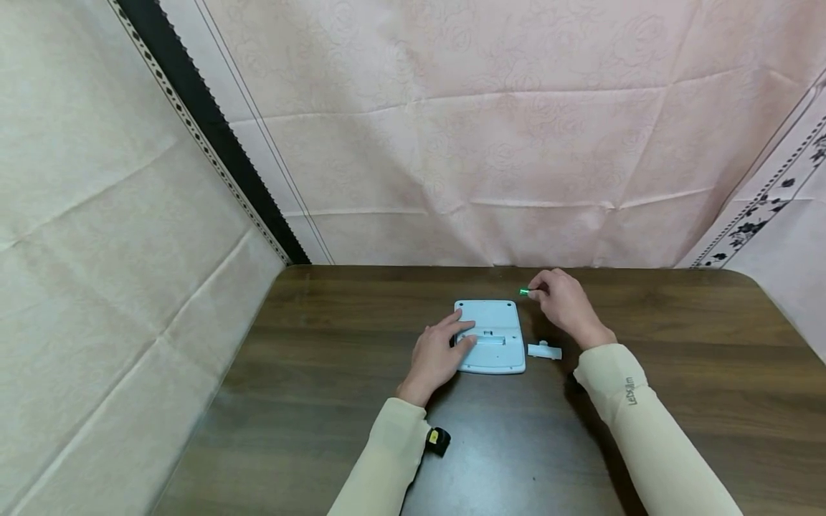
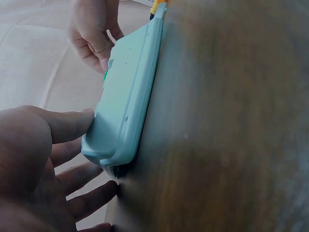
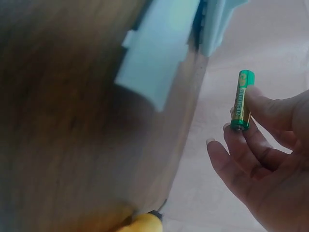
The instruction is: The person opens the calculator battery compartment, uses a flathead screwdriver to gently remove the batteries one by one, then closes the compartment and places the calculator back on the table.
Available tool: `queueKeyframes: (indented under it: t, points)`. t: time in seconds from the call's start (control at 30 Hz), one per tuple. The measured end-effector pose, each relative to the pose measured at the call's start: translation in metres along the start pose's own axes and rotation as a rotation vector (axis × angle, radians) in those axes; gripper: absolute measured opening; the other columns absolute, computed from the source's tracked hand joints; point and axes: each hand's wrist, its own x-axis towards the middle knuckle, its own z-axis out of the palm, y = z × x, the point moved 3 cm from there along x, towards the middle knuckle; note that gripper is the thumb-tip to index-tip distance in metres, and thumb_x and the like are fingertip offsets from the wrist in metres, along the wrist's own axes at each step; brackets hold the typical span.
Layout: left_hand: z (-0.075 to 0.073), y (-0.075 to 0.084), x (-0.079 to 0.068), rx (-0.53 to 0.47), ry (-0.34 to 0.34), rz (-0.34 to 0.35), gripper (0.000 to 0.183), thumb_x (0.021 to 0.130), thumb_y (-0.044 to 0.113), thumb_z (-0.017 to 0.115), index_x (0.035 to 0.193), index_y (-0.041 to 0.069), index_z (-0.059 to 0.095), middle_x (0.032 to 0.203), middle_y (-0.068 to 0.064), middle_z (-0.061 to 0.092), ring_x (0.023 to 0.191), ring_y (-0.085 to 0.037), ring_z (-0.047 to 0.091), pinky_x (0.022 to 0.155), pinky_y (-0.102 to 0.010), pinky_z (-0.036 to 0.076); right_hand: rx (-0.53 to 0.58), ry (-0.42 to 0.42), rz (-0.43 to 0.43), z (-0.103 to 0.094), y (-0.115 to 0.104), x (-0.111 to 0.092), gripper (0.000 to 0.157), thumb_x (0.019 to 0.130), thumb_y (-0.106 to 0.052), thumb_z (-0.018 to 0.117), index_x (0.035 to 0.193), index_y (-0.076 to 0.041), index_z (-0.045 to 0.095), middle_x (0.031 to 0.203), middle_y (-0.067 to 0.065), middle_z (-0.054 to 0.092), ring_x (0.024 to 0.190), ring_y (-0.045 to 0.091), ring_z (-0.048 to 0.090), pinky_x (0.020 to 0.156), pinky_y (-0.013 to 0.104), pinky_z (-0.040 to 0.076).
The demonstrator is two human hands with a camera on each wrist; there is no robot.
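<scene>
A flat light-blue device (image 1: 500,315) lies on the table with its battery slot (image 1: 489,340) facing up. My left hand (image 1: 437,355) rests over its left edge, its thumb and fingertips touching the upper face. In the left wrist view, the thumb (image 2: 72,124) meets the device's near end while the other fingers spread beside it. Past the device's upper right corner, my right hand (image 1: 561,301) pinches a green and gold battery (image 3: 243,99) between thumb and fingers. Beside the device's right edge lies a light-blue battery cover (image 1: 544,350), also seen close up in the right wrist view.
The brown wooden table (image 1: 310,401) ends just behind the right hand, where a pale patterned cloth (image 1: 516,158) hangs. Another cloth (image 1: 110,251) covers the left side. A small black box with a yellow patch (image 1: 438,441) sits at the left wrist.
</scene>
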Motion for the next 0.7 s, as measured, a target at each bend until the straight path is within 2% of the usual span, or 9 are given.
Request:
queueKeyframes:
  t: [0.3, 0.7]
  points:
    - [0.001, -0.001, 0.0, -0.006, 0.011, 0.017, 0.036, 0.108, 0.028, 0.065, 0.14, 0.015, 0.072, 0.161, -0.006, 0.05, 0.149, -0.026, 0.045, 0.125, -0.061, 0.022, -0.044, -0.055, -0.025, 0.001, 0.008, -0.001, 0.006, 0.102, 0.001, 0.068, 0.106, 0.004, 0.071, 0.104, 0.019, 0.063, 0.092, 0.034, 0.058, 0.084, 0.052, 0.053]
    - [0.0, -0.001, 0.0, -0.012, 0.003, 0.004, 0.036, 0.108, 0.029, 0.065, 0.141, 0.016, 0.071, 0.162, -0.005, 0.049, 0.15, -0.026, 0.044, 0.126, -0.06, 0.021, -0.076, -0.126, -0.022, 0.007, 0.017, 0.001, 0.004, 0.1, 0.003, 0.069, 0.103, 0.004, 0.071, 0.1, 0.017, 0.062, 0.09, 0.034, 0.056, 0.086, 0.052, 0.052]
